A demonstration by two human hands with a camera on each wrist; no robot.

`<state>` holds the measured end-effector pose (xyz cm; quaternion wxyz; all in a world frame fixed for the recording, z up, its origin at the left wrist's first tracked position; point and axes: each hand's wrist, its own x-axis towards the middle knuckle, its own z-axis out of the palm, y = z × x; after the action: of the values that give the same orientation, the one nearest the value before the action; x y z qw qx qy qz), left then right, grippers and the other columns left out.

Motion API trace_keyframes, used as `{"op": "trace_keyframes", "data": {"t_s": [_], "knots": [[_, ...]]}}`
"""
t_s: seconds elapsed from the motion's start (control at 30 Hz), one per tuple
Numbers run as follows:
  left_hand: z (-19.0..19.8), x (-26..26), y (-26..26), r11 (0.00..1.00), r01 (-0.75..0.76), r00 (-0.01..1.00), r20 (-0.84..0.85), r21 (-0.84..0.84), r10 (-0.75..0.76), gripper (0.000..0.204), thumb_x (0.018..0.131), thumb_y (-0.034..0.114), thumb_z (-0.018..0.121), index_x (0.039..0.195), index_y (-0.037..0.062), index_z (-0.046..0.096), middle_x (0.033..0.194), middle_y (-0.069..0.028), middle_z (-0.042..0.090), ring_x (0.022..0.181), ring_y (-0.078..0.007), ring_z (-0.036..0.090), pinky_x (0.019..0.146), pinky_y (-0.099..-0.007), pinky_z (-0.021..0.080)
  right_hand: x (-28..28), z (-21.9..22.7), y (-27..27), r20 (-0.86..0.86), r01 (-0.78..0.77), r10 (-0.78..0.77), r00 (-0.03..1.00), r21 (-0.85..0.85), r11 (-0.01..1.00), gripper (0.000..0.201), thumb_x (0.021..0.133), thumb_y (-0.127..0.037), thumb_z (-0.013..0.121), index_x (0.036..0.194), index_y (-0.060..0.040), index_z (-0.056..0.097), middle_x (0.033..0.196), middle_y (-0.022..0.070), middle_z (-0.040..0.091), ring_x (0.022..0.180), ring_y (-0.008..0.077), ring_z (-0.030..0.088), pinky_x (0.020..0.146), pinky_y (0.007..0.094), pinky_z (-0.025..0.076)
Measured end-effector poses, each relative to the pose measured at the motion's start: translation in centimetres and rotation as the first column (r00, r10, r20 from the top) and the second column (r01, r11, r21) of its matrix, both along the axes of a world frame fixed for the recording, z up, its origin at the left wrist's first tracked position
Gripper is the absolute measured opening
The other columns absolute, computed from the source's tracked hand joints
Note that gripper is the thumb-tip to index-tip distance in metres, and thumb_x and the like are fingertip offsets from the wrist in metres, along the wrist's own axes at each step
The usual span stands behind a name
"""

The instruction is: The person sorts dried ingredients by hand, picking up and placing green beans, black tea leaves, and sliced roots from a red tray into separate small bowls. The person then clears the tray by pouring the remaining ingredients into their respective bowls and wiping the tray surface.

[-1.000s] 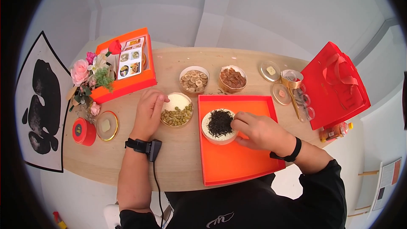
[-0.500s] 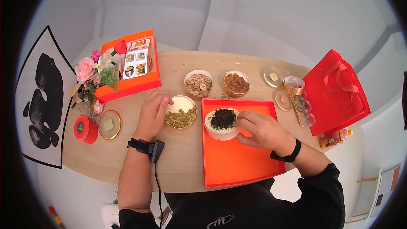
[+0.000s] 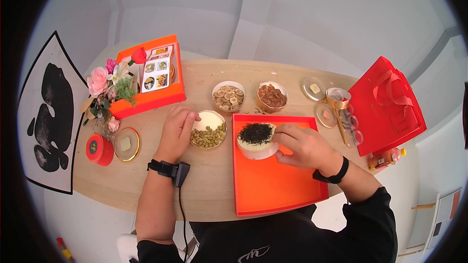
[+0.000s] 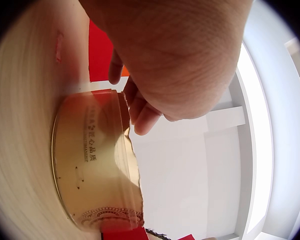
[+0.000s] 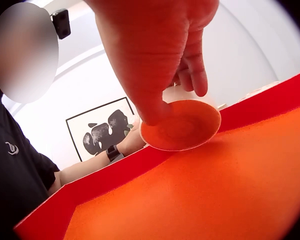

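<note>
My right hand [image 3: 306, 150] [image 5: 152, 60] grips the right side of a round tub [image 3: 257, 155], fingers at its rim and thumb lower down. Black shreds [image 3: 255, 133] lie on a pale layer in it. The tub is tilted to the left over the orange tray [image 3: 273, 190]; its underside [image 5: 182, 126] shows in the right wrist view. My left hand [image 3: 175, 134] [image 4: 177, 60] is beside a tub of green round pieces [image 3: 208, 138], fingers loosely bent near its rim. In the left wrist view that tub [image 4: 95, 155] stands on the table; whether a fingertip touches it, I cannot tell.
Behind stand tubs of dried slices [image 3: 228, 98] and brown pieces [image 3: 271, 96]. At left are an orange box [image 3: 146, 103] with flowers [image 3: 98, 82], a red tin [image 3: 100, 150] and a lid [image 3: 126, 144]. Clear lids [image 3: 313, 89] and a red bag [image 3: 385, 112] are at right.
My right hand has raised and tipped the tub of black shreds, its contents leaning left and away. My left hand stays beside the green pieces. The head view has shifted slightly.
</note>
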<state>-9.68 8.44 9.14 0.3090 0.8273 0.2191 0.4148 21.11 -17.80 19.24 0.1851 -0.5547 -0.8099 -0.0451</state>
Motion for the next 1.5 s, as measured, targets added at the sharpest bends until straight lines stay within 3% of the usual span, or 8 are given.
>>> {"op": "trace_keyframes", "data": {"t_s": [0.27, 0.53, 0.97, 1.37, 1.43, 1.5], "knots": [[0.1, 0.0, 0.0, 1.000, 0.000, 1.000, -0.004, 0.006, 0.000, 0.026, 0.122, 0.013, 0.063, 0.105, -0.0007, 0.078, 0.110, -0.0163, 0.075, 0.111, -0.0360, 0.070, 0.101, -0.0457, 0.056, 0.2, 0.2, 0.1, 0.001, -0.012, 0.012, 1.000, -0.003, 1.000, 0.041, 0.085, -0.009, 0.090, 0.123, -0.0052, 0.073, 0.126, 0.0108, 0.076, 0.116, 0.0326, 0.079, 0.091, 0.0438, 0.069], [0.0, 0.1, 0.0, 1.000, 0.009, 1.000, -0.007, 0.011, -0.009, 0.026, 0.122, 0.013, 0.062, 0.106, -0.0010, 0.077, 0.111, -0.0163, 0.075, 0.110, -0.0361, 0.070, 0.101, -0.0457, 0.057, 1.0, 0.3, -1.6, 0.013, 0.069, -0.069, 0.998, 0.021, 0.997, 0.039, 0.085, -0.010, 0.091, 0.120, -0.0076, 0.075, 0.124, 0.0068, 0.077, 0.114, 0.0289, 0.080, 0.089, 0.0419, 0.069], [-0.2, 0.2, -0.1, 1.000, 0.014, 1.000, -0.010, -0.012, -0.014, 0.029, 0.124, 0.015, 0.060, 0.106, -0.0014, 0.077, 0.110, -0.0161, 0.076, 0.108, -0.0363, 0.072, 0.100, -0.0460, 0.057, 2.9, 1.2, -5.2, -0.011, 0.157, -0.157, 0.988, 0.020, 0.987, 0.038, 0.085, -0.011, 0.092, 0.120, -0.0071, 0.077, 0.122, 0.0080, 0.078, 0.106, 0.0307, 0.080, 0.086, 0.0418, 0.070], [-0.4, 0.2, -0.1, 0.997, 0.001, 1.000, -0.022, -0.071, -0.002, 0.031, 0.125, 0.017, 0.060, 0.106, -0.0027, 0.076, 0.108, -0.0158, 0.076, 0.107, -0.0344, 0.072, 0.099, -0.0448, 0.056, 4.4, 2.4, -8.0, 0.002, 0.353, -0.353, 0.936, 0.023, 0.935, 0.040, 0.081, -0.007, 0.096, 0.118, -0.0038, 0.082, 0.120, 0.0108, 0.082, 0.103, 0.0318, 0.083, 0.090, 0.0413, 0.071], [-0.4, 0.3, 0.0, 0.998, 0.003, 1.000, -0.024, -0.069, -0.004, 0.031, 0.124, 0.016, 0.060, 0.106, -0.0031, 0.076, 0.108, -0.0157, 0.075, 0.108, -0.0342, 0.072, 0.100, -0.0444, 0.056, 5.1, 2.4, -8.1, -0.086, 0.354, -0.351, 0.933, 0.021, 0.935, 0.036, 0.084, -0.006, 0.091, 0.119, -0.0040, 0.080, 0.120, 0.0119, 0.081, 0.102, 0.0352, 0.083, 0.086, 0.0436, 0.070], [-0.5, 0.2, 0.0, 0.998, 0.003, 1.000, -0.026, -0.068, -0.005, 0.030, 0.124, 0.015, 0.060, 0.106, -0.0032, 0.076, 0.108, -0.0157, 0.075, 0.108, -0.0340, 0.071, 0.100, -0.0443, 0.056, 5.9, 1.8, -8.2, -0.126, 0.359, -0.356, 0.926, 0.002, 0.933, 0.036, 0.084, -0.005, 0.091, 0.118, -0.0034, 0.080, 0.118, 0.0117, 0.081, 0.099, 0.0334, 0.082, 0.085, 0.0426, 0.070]]}}
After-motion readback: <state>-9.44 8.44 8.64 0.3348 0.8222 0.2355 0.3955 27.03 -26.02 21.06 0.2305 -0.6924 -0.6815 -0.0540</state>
